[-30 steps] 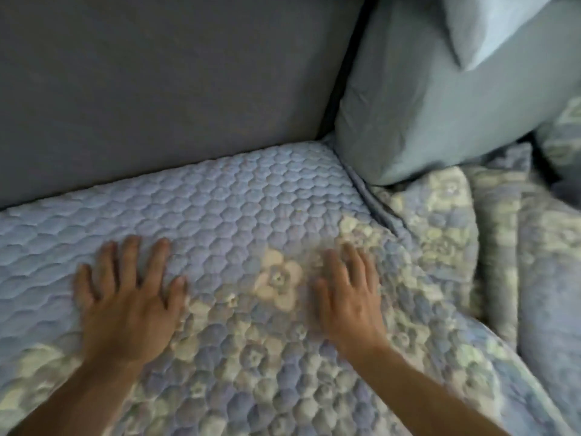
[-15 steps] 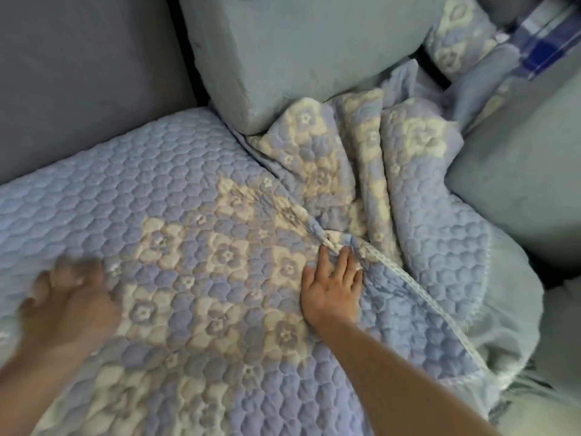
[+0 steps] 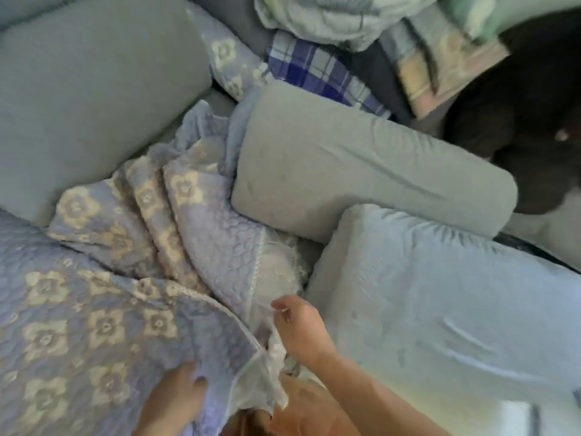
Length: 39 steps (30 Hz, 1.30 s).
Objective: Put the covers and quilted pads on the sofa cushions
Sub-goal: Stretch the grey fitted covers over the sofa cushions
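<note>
At lower centre the right hand (image 3: 297, 330) pinches the lace edge of the bunched quilted pad (image 3: 213, 247). The left hand (image 3: 177, 394) presses flat on the spread quilted pad (image 3: 78, 309) at lower left. Grey cushions (image 3: 361, 171) lie to the right.

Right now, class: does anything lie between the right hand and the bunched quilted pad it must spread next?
Nothing visible does. The right hand already touches the lace edge of the bunched pad. Two loose cushions, one grey and one pale blue, crowd the pad's right side.
</note>
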{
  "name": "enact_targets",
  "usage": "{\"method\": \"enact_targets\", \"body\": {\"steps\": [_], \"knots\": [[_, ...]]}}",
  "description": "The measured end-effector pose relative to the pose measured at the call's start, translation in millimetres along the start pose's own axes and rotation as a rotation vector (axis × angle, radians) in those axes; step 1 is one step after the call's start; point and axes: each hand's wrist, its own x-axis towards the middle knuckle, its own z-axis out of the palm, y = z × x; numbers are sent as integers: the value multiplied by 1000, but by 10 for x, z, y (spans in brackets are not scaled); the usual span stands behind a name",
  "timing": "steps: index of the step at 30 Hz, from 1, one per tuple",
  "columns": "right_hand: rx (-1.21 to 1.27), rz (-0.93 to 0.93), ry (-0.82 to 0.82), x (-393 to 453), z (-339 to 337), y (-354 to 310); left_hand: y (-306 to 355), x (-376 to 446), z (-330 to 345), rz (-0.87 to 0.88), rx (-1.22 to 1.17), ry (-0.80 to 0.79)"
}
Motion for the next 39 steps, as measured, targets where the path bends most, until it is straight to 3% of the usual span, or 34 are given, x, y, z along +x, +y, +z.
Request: {"method": "enact_targets", "body": {"steps": [6,9,12,15,17,19,22,24,28,30,33,35,39], "knots": [[276,257,382,-731,-1147,817,2441,-742,14,433,-286,45],[350,357,517,-991,-1467,1172,3170,-794,42,640,-161,266],[365,341,565,-1057,-1746,1417,3756,-463,-30,799,68,434],[361,290,600,-1111,-1907,1557,4140,-58,-130,716,311,245],[421,305,644,-1253,-1897,1685,4107,-30,-16,650,447,140],[468,396,701,-1457,-1776,1872,3806,-227,185,627,572,174],[538,563,758,-1770,-1513,1979,3076,-820,506,646,405,187],[614,708,788,-1886,-1430,1909,2669,-1218,652,686,385,206],[717,893,841,-2158,-1417,1854,2340,-1561,768,965,745,285],[605,878,889,-2340,-1492,1887,2428,-1638,760,1022,900,194],[443,846,1006,-2440,-1837,2007,2510,-1736,745,916,958,-51],[507,943,981,-2357,-2071,2173,2426,-1788,747,895,897,-163],[681,1109,859,-2460,-2218,2380,2173,-1772,805,838,626,-228]]}}
